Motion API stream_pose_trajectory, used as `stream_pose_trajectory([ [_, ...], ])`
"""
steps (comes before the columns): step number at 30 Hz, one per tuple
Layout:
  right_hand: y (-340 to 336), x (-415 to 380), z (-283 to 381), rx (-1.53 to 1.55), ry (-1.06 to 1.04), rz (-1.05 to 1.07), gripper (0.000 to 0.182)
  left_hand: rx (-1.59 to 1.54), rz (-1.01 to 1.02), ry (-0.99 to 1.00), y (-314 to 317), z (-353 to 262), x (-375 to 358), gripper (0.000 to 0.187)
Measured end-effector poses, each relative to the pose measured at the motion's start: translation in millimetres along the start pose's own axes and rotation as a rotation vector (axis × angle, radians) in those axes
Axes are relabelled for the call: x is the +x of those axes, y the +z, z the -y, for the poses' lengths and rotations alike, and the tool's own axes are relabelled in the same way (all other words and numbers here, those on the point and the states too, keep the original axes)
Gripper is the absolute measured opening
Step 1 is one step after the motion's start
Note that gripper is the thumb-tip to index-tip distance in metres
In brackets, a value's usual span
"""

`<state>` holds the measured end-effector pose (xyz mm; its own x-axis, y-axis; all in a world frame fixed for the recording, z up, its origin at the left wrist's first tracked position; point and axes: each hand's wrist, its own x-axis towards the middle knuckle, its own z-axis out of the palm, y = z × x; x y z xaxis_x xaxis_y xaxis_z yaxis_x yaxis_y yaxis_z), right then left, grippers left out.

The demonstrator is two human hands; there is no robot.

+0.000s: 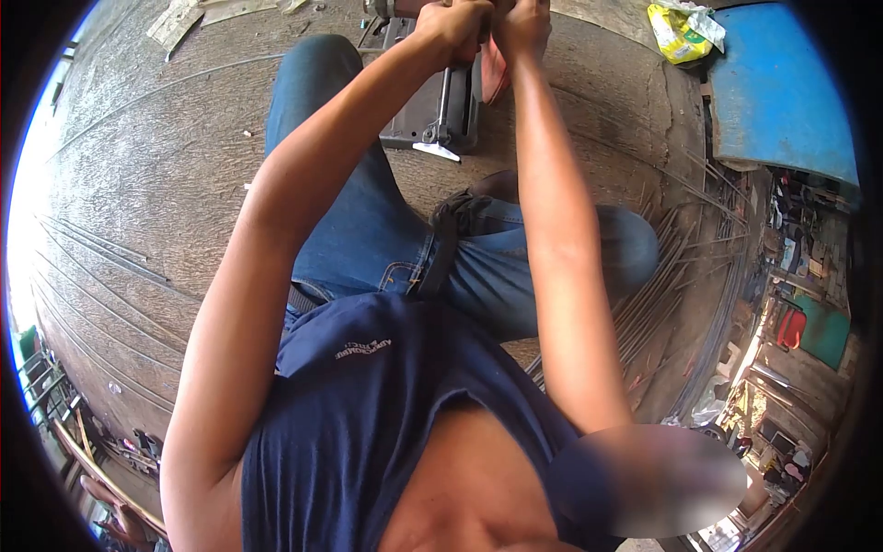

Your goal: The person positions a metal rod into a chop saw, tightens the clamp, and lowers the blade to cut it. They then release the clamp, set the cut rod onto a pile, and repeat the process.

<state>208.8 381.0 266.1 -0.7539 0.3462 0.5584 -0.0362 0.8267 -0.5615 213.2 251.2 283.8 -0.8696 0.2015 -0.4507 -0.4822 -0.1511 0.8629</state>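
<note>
Both my arms reach straight out ahead of me to the top edge of the view, where my hands meet over a grey metal machine (pixel 432 110) that sits on the concrete floor (pixel 147 184) between my knees. My left hand (pixel 452 26) is curled into a tight fist around a dark upright handle (pixel 448 92) rising from the machine, fingers fully wrapped. My right hand (pixel 522 23) sits just beside it, touching or nearly touching, and is closed too, though the frame edge cuts it off and I cannot tell what it grips. Just below that hand a reddish piece (pixel 494 72) hangs against the machine's right side. A white bracket juts from the machine's near corner. I am in blue jeans (pixel 368 230) and a dark blue shirt (pixel 368 432), legs spread to either side of the machine. Thin steel rods (pixel 671 267) lie in a fan on the floor to my right, a yellow bag (pixel 679 35) rests near a blue sheet (pixel 782 92) beyond them.
</note>
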Motion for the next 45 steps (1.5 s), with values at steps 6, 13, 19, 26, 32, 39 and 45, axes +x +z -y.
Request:
stream_pose_trajectory([
  [6,-25.4,-13.1,25.2,0.084,0.030,0.129,0.065,0.098,-0.019,0.095,-1.1,1.9,-17.3,0.029],
  [13,-34.9,-17.5,45.5,0.321,-0.110,0.030,0.056,0.104,-0.031,0.120,-4.2,9.5,-15.2,0.035],
  [19,-40.3,-13.3,72.6,1.262,0.137,0.113,0.053,0.100,0.013,0.081,-6.5,3.8,-33.3,0.049],
  [26,-6.1,-32.1,7.0,-0.043,-0.076,-0.073,0.054,0.182,-0.016,0.098,-11.3,18.3,-23.4,0.056],
  [32,-35.8,-28.4,49.9,0.399,0.175,0.102,0.052,0.101,0.018,0.090,-11.4,22.6,-21.6,0.056],
  [39,-6.7,-38.8,7.3,0.099,-0.063,-0.064,0.062,0.203,0.001,0.135,-15.9,25.2,-18.3,0.058],
  [45,-2.9,-45.1,10.6,0.073,-0.078,-0.146,0.057,0.160,0.015,0.122,-14.4,16.6,-35.7,0.058],
])
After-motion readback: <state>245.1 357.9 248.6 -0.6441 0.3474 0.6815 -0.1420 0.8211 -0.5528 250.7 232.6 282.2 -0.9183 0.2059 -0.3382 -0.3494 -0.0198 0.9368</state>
